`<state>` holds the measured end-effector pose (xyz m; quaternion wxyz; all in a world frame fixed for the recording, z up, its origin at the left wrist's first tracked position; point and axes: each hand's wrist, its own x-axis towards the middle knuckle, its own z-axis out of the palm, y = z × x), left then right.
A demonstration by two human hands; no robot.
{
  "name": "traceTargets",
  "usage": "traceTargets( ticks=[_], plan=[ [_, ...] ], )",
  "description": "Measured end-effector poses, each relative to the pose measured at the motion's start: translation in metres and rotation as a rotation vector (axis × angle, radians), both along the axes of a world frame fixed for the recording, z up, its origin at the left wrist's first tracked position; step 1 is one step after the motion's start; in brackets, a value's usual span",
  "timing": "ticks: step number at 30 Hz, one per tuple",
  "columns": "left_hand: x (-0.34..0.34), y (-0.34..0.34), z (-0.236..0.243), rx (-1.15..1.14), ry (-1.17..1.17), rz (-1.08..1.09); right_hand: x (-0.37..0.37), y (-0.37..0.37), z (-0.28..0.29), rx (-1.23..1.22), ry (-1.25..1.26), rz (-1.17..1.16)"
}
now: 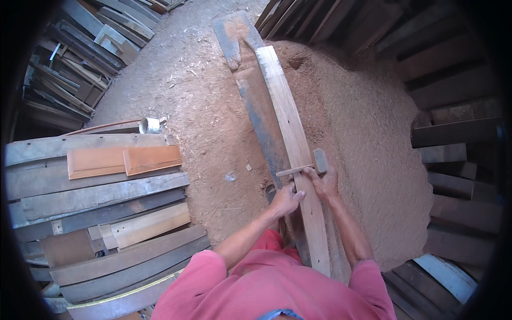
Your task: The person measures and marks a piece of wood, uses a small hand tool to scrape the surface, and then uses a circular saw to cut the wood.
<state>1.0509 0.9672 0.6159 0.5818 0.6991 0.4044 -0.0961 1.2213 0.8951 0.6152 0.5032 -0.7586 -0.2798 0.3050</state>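
Observation:
A long pale wooden plank (285, 109) lies lengthwise in front of me, running from my body toward the far end of a worn, blue-grey bench beam (256, 125). My right hand (326, 185) grips a wooden marking gauge at the plank's right edge. The gauge's block (320, 160) sits beside that edge, and its thin stem (293, 170) lies across the plank's face. My left hand (285, 202) is closed at the plank's left edge, just nearer than the stem, with the thumb against the wood. Its fingertips are partly hidden.
Stacked boards (101, 200) fill the left side, with two orange-brown panels (152, 160) and a whitish cup-like container (150, 126) on or near them. Sawdust (373, 170) covers the ground to the right. More timber (80, 69) leans at the far left, and dark boards (453, 184) line the right.

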Motion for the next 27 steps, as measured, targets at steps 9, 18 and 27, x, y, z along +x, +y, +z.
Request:
traceTargets(
  ticks=[9,18,27],
  plan=[
    [0.001,-0.005,0.004,-0.051,0.084,-0.032,0.07,0.147,-0.019,0.065,0.065,-0.076],
    [0.03,0.034,-0.058,0.01,-0.282,0.434,0.089,0.172,0.032,0.04,0.006,0.051],
    [0.061,0.021,-0.085,0.127,-0.45,0.652,0.047,0.086,0.008,0.097,-0.05,0.12]
  ],
)
